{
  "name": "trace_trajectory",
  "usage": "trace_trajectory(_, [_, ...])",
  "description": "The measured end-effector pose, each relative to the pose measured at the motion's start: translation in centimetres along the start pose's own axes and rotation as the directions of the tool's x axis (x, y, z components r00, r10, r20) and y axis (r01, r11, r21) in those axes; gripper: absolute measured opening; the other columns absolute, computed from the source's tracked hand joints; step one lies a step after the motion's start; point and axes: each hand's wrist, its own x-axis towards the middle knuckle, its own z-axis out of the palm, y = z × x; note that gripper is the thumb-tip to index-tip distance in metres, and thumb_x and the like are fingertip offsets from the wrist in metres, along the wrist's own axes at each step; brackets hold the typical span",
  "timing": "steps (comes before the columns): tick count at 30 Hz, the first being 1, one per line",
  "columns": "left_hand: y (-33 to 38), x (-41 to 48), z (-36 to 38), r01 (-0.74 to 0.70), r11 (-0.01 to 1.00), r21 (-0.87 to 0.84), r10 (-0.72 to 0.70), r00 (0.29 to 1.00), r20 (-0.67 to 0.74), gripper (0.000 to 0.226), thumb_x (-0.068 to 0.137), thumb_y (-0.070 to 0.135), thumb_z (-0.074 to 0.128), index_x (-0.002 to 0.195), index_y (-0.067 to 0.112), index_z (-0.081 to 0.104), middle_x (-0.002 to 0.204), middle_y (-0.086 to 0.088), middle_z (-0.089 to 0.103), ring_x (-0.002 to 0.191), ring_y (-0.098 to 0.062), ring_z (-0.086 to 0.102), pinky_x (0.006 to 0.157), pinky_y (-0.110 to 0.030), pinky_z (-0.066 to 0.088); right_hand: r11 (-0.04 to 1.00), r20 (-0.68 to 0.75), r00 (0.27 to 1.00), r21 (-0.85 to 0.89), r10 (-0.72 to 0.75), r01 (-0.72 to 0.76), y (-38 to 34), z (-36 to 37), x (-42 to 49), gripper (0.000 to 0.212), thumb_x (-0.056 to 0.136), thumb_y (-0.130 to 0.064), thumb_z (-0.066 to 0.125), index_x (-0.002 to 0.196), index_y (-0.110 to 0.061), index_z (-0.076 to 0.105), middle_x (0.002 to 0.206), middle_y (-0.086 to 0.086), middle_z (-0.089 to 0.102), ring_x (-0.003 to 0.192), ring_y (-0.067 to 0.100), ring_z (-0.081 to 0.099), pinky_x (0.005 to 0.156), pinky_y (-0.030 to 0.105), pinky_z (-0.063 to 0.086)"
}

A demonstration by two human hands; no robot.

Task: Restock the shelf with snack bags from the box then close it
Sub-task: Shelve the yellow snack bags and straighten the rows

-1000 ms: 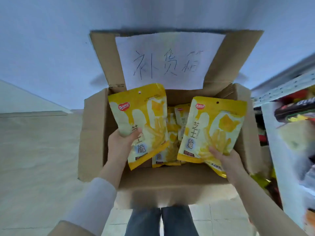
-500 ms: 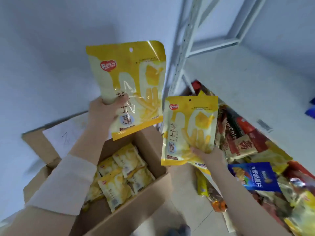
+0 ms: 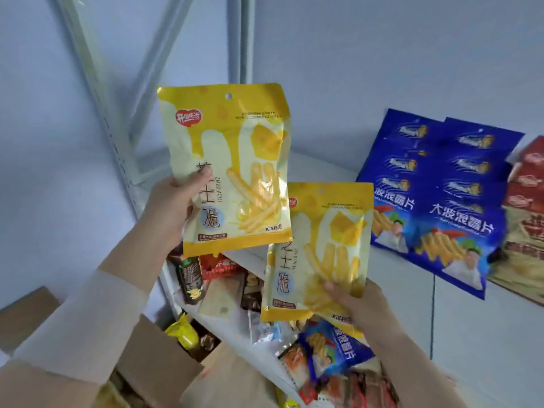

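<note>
Centre of frame: the left hand point(image 3: 169, 207) grips the upper yellow bag point(image 3: 232, 172) at its lower left edge, thumb across the printed face, and holds it upright in the air in front of the white shelf point(image 3: 441, 319). Lower and to the right, the right hand point(image 3: 368, 313) holds the lower yellow bag point(image 3: 318, 248) by its bottom right corner, its top left corner covered by the first bag. Blue snack bags point(image 3: 435, 201) lie on the shelf at upper right; the open cardboard box point(image 3: 153, 366) sits at lower left, under the left forearm.
</note>
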Motion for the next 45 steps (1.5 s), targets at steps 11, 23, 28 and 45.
trace_trajectory(11, [-2.4, 14.8, 8.4, 0.05, 0.998, 0.025, -0.053, 0.983, 0.175, 0.012, 0.088, 0.019, 0.061, 0.099, 0.016, 0.065, 0.083, 0.007, 0.075, 0.078, -0.007, 0.071, 0.062, -0.018, 0.055, 0.992, -0.295, 0.953, 0.082, -0.071, 0.1, -3.8, -2.5, 13.2, 0.037, 0.075, -0.026, 0.075, 0.106, -0.027, 0.054, 0.093, -0.011, 0.062, 0.085, 0.004, 0.056, 0.065, 0.019, 0.043])
trace_trajectory(23, [-8.8, 40.2, 17.9, 0.084, 0.992, 0.095, -0.113, 0.926, 0.361, 0.006, 0.089, 0.016, 0.061, 0.093, 0.013, 0.064, 0.072, 0.006, 0.074, 0.068, -0.007, 0.071, 0.055, -0.019, 0.054, 0.988, -0.523, 0.842, -0.002, -0.131, 0.153, -9.2, -1.7, 36.9, 0.022, 0.078, -0.025, 0.073, 0.094, -0.024, 0.057, 0.081, -0.015, 0.061, 0.073, -0.003, 0.056, 0.052, 0.007, 0.041])
trace_trajectory(28, [-12.4, 46.6, 22.8, 0.086, 0.993, 0.087, -0.113, 0.917, 0.383, 0.002, 0.087, 0.017, 0.065, 0.087, 0.016, 0.064, 0.067, 0.008, 0.073, 0.064, -0.006, 0.07, 0.055, -0.02, 0.054, 0.991, -0.62, 0.781, 0.04, -0.075, 0.127, -8.5, -2.9, 42.8, 0.02, 0.076, -0.028, 0.075, 0.088, -0.025, 0.06, 0.084, -0.008, 0.065, 0.08, 0.011, 0.061, 0.063, 0.02, 0.045])
trace_trajectory(45, [-18.5, 47.7, 25.6, -0.27, 0.89, 0.368, 0.257, 0.963, 0.084, 0.056, 0.08, 0.034, 0.072, 0.123, 0.007, 0.049, 0.117, -0.006, 0.053, 0.109, -0.016, 0.054, 0.094, -0.03, 0.046, 0.988, -0.893, 0.437, -0.146, -0.111, -0.048, -6.9, 0.4, 47.3, 0.091, 0.074, -0.015, 0.076, 0.143, -0.011, 0.018, 0.145, 0.012, 0.026, 0.132, 0.028, 0.028, 0.11, 0.039, 0.028])
